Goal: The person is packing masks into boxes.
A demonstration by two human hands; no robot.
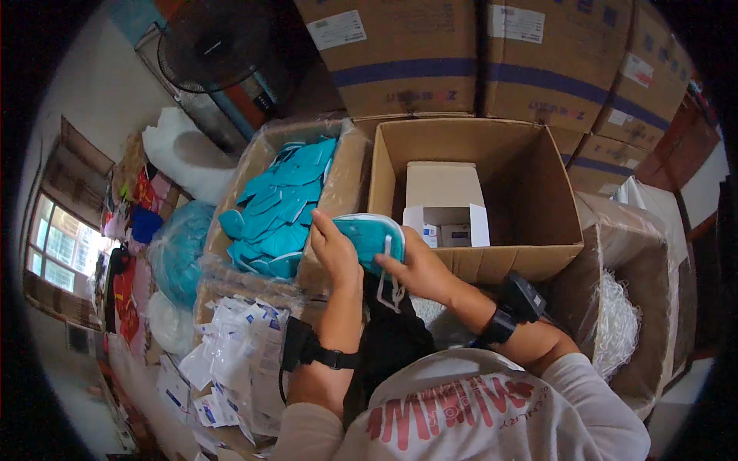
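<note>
Clasping a white-looped teal face mask (369,234) in the right hand (421,266), touching its left end with the left hand (335,250), hiding too many fingers there to tell the grip, holding it near a mask-filled carton (351,160)

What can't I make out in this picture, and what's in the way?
All in the head view:
Right hand: fingertips hidden behind the held teal piece.
Teal pile: lower pieces covered by upper ones.
Small white box: lower part hidden by the open carton's front wall.
Packets: print too small.
Stacked cartons: tops cut off by the upper edge.
</note>
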